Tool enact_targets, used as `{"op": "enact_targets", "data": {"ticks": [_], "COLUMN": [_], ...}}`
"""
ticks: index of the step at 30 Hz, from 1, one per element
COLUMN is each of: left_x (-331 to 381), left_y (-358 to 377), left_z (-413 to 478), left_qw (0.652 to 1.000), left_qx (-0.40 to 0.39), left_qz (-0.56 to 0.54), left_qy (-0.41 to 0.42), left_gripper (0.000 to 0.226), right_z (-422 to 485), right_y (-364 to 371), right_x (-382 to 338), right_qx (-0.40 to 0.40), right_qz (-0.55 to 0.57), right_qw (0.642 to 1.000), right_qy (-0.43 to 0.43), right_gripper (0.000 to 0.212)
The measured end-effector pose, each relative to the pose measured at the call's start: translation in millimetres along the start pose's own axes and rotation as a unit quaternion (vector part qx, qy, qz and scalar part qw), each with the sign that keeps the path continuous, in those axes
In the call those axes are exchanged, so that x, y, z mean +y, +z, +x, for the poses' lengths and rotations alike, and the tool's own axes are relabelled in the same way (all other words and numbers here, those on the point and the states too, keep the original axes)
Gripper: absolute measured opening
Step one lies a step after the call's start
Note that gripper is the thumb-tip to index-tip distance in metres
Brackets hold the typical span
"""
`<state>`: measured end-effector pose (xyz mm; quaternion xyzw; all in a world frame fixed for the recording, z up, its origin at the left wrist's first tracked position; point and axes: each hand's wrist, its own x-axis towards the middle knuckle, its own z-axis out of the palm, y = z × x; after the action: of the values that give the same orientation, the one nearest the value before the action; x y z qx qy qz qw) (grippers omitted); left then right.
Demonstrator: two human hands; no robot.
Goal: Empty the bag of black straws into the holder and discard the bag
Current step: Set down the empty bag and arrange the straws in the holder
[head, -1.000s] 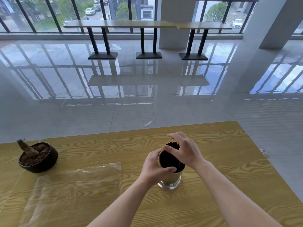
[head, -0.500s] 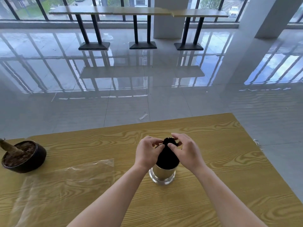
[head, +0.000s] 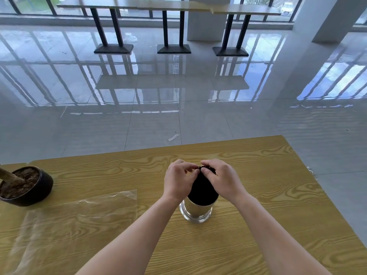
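The fingers (head: pixel 187 169) of the left hand (head: pixel 178 181) curl in and pinch the top ends of the black straws (head: pixel 202 189). The right hand (head: pixel 224 179) closes on the same tuft from the other side, its thumb pressed to the tips. The straws stand upright, packed tight in the holder (head: pixel 196 212), which sits directly under both hands.

The bag (head: pixel 79 215) lies flat and empty to the left of the holder, apart from it. Its long axis runs from the holder's side away to the left and back towards the person. The left hand is the nearer one, so picking up the bag probably falls to that side.

The holder stands on a yellow wood-grain bench (head: pixel 268 195). A dark pot (head: pixel 33 187) sits further left, beyond the bag. Past the holder stretches a glossy tiled floor (head: pixel 178 96), with tall tables (head: pixel 139 5) along the windows.
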<state>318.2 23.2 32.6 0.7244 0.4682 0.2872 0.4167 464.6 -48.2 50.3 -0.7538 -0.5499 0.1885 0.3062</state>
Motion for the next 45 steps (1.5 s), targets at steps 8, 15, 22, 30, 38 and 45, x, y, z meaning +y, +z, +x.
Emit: {"op": "enact_targets", "data": {"ticks": [8, 15, 22, 30, 38, 45], "left_x": [-4, -7, -3, -3, -2, -5], "left_y": [-1, -2, -5, -8, -4, -7], "left_z": [1, -1, -2, -2, 0, -4], "left_qw": [1.0, 0.999, 0.997, 0.998, 0.999, 0.998], "left_qx": [0.0, -0.004, -0.005, 0.002, -0.004, -0.003], "left_qz": [-0.017, -0.031, -0.06, -0.056, -0.038, -0.049], "left_qy": [-0.011, -0.028, -0.038, -0.025, -0.03, -0.03], "left_gripper": [0.008, 0.009, 0.007, 0.006, 0.003, 0.006], "right_z": [4, 15, 11, 10, 13, 13], "right_y": [-1, -4, -4, -1, 2, 3], "right_x": [-7, -16, -12, -12, -11, -13], "right_qx": [-0.021, -0.022, -0.001, 0.01, 0.017, -0.002], "right_qz": [-0.014, -0.039, 0.009, 0.002, -0.023, -0.058], "right_qw": [1.0, 0.999, 1.0, 1.0, 1.0, 0.997], "right_qy": [-0.006, 0.0, 0.004, -0.001, -0.005, -0.054], "right_gripper": [0.028, 0.01, 0.007, 0.008, 0.008, 0.007]}}
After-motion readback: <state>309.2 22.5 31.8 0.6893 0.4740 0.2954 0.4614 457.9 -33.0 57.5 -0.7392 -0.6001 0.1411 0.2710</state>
